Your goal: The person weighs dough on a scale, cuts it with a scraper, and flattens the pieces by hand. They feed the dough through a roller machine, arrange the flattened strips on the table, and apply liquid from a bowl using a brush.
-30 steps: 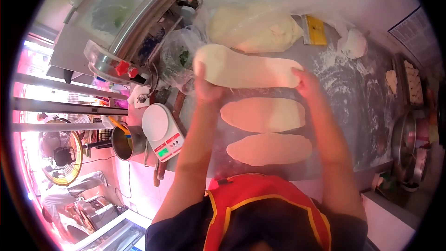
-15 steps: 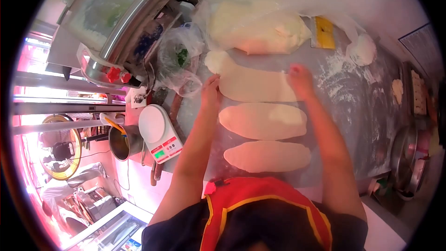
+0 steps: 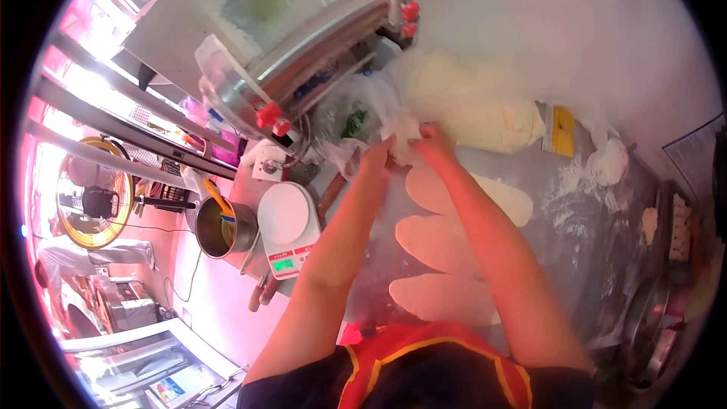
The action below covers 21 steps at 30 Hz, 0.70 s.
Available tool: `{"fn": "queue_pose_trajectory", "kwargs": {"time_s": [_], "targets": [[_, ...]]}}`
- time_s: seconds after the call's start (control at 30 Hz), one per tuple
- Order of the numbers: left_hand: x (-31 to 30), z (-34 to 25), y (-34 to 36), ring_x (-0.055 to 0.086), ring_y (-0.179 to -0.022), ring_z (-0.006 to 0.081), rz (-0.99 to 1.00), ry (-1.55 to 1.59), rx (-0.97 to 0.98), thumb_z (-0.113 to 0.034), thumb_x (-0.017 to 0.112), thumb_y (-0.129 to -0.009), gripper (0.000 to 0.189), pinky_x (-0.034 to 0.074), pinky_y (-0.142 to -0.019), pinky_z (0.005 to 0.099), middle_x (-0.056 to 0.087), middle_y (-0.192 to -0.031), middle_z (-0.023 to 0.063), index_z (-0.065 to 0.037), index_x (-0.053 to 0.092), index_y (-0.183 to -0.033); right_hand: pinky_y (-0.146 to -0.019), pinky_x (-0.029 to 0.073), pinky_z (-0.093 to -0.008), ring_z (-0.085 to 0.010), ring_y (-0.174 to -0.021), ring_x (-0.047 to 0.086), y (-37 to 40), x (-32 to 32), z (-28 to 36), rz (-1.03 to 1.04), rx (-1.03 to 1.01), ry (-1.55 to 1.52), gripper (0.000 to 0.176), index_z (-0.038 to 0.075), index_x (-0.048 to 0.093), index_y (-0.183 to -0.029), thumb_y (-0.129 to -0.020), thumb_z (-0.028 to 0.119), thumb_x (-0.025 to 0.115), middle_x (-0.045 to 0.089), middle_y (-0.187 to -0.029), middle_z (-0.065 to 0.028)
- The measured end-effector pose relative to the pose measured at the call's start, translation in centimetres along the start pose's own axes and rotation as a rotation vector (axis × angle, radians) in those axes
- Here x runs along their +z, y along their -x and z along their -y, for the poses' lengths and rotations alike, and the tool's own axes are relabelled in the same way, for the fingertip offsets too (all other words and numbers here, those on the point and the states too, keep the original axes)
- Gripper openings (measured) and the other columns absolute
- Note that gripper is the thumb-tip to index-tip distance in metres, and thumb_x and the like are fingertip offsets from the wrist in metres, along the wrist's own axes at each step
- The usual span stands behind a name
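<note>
My left hand and my right hand are close together at the back of the metal table, fingers closed on a small pale piece of dough between them. Part of that piece is hidden by the fingers. Below lie three flat oval sheets of dough: the back sheet, the middle sheet and the front sheet. My right forearm crosses over them. Behind my right hand rests a large mass of dough, partly covered by clear plastic.
At the back left stands a dough-rolling machine with red knobs. Beside my left arm are a kitchen scale, a metal pot and a plastic bag with greens. A yellow scraper and scattered flour lie to the right.
My hands have left the ends of the back dough sheet and come together at the small piece of dough. The view has turned left, so the table appears shifted right.
</note>
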<state>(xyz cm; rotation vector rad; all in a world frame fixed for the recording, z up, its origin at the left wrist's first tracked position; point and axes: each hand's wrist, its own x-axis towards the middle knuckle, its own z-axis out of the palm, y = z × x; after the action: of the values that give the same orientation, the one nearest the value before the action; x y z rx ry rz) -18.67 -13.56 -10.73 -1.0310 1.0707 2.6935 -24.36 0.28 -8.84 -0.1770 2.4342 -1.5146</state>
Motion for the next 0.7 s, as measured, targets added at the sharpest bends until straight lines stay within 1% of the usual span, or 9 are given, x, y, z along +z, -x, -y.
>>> {"fn": "queue_pose_trajectory", "kwargs": {"time_s": [0.07, 0.2, 0.33, 0.4, 0.47, 0.53, 0.6, 0.67, 0.7], "targets": [[0.7, -0.6, 2.1, 0.059, -0.071, 0.0164, 0.042, -0.088, 0.081, -0.016, 0.062, -0.086, 0.019, 0.050, -0.058, 0.0305, 0.061, -0.088, 0.0056, -0.003, 0.057, -0.100, -0.058, 0.044, -0.0291, -0.0134, -0.063, 0.053, 3.3, -2.1, 3.5, 0.100, -0.077, -0.297, 0.017, 0.002, 0.060, -0.083, -0.076, 0.015, 0.068, 0.056, -0.071, -0.0016], [1.9, -1.1, 6.5, 0.060, -0.075, 0.0155, 0.152, -0.370, 0.158, -0.013, 0.061, -0.085, 0.025, 0.052, -0.060, 0.0321, 0.061, -0.095, 0.0071, -0.002, 0.055, -0.107, -0.055, 0.039, -0.0225, -0.0074, -0.060, 0.046, 7.7, -5.4, 4.6, 0.098, 0.093, -0.360, 0.012, 0.005, 0.060, -0.086, -0.082, 0.015, 0.065, 0.052, -0.069, 0.0020], [5.9, -7.7, 13.9, 0.061, -0.085, 0.0166, 0.307, -0.488, 0.266, -0.009, 0.060, -0.084, 0.028, 0.053, -0.068, 0.0319, 0.061, -0.097, 0.0085, -0.002, 0.053, -0.111, -0.064, 0.045, -0.0260, -0.0106, -0.076, 0.056, 10.4, -8.2, 10.9, 0.122, -0.002, -0.558, 0.022, 0.002, 0.059, -0.101, -0.084, 0.015, 0.063, 0.061, -0.088, -0.0036], [7.5, -12.5, 15.5, 0.061, -0.091, 0.0176, 0.481, -0.255, 0.380, -0.009, 0.060, -0.085, 0.029, 0.053, -0.075, 0.0314, 0.062, -0.098, 0.0085, -0.002, 0.052, -0.112, -0.068, 0.045, -0.0244, -0.0108, -0.082, 0.057, 11.1, -8.2, 16.6, 0.126, -0.082, -0.819, 0.031, 0.002, 0.056, -0.112, -0.086, 0.017, 0.062, 0.061, -0.097, -0.0048], [9.2, -19.1, 16.0, 0.061, -0.089, 0.0187, 0.395, -0.380, 0.479, -0.009, 0.060, -0.085, 0.029, 0.052, -0.078, 0.0323, 0.062, -0.097, 0.0080, -0.001, 0.052, -0.112, -0.073, 0.045, -0.0247, -0.0116, -0.086, 0.057, 11.7, -7.9, 20.5, 0.099, -0.194, -0.811, 0.037, 0.002, 0.052, -0.118, -0.087, 0.018, 0.061, 0.059, -0.105, -0.0059], [11.3, -24.9, 17.8, 0.060, -0.080, 0.0189, 0.335, -0.213, 0.636, -0.013, 0.065, -0.083, 0.035, 0.051, -0.064, 0.0321, 0.060, -0.095, 0.0109, 0.002, 0.052, -0.111, -0.076, 0.045, -0.0250, -0.0125, -0.089, 0.057, 11.8, -7.6, 22.0, 0.088, -0.250, -0.802, 0.039, 0.001, 0.051, -0.121, -0.087, 0.018, 0.060, 0.058, -0.109, -0.0062], [10.5, -32.1, 13.2, 0.062, -0.085, 0.0197, 0.261, -0.522, 0.889, -0.015, 0.067, -0.081, 0.039, 0.052, -0.066, 0.0305, 0.061, -0.095, 0.0116, 0.005, 0.050, -0.111, -0.077, 0.046, -0.0253, -0.0133, -0.089, 0.058, 12.4, -6.8, 21.5, 0.094, -0.238, -0.797, 0.037, 0.001, 0.051, -0.120, -0.088, 0.018, 0.059, 0.058, -0.109, -0.0058], [9.5, -36.8, 13.3, 0.062, -0.091, 0.0246, 0.131, -1.046, 0.945, -0.021, 0.070, -0.077, 0.048, 0.053, -0.072, 0.0330, 0.061, -0.095, 0.0160, 0.009, 0.051, -0.109, -0.076, 0.047, -0.0265, -0.0142, -0.087, 0.058, 13.2, -6.3, 20.3, 0.062, -0.150, -0.718, 0.034, 0.001, 0.052, -0.119, -0.089, 0.016, 0.058, 0.058, -0.106, -0.0062], [8.8, -38.4, 11.8, 0.061, -0.092, 0.0266, -0.071, -1.349, 1.072, -0.023, 0.071, -0.075, 0.048, 0.052, -0.075, 0.0347, 0.061, -0.096, 0.0162, 0.006, 0.054, -0.109, -0.076, 0.047, -0.0271, -0.0145, -0.086, 0.058, 13.3, -6.1, 19.0, 0.057, -0.122, -0.687, 0.034, 0.001, 0.052, -0.119, -0.089, 0.015, 0.058, 0.059, -0.105, -0.0066]]}}
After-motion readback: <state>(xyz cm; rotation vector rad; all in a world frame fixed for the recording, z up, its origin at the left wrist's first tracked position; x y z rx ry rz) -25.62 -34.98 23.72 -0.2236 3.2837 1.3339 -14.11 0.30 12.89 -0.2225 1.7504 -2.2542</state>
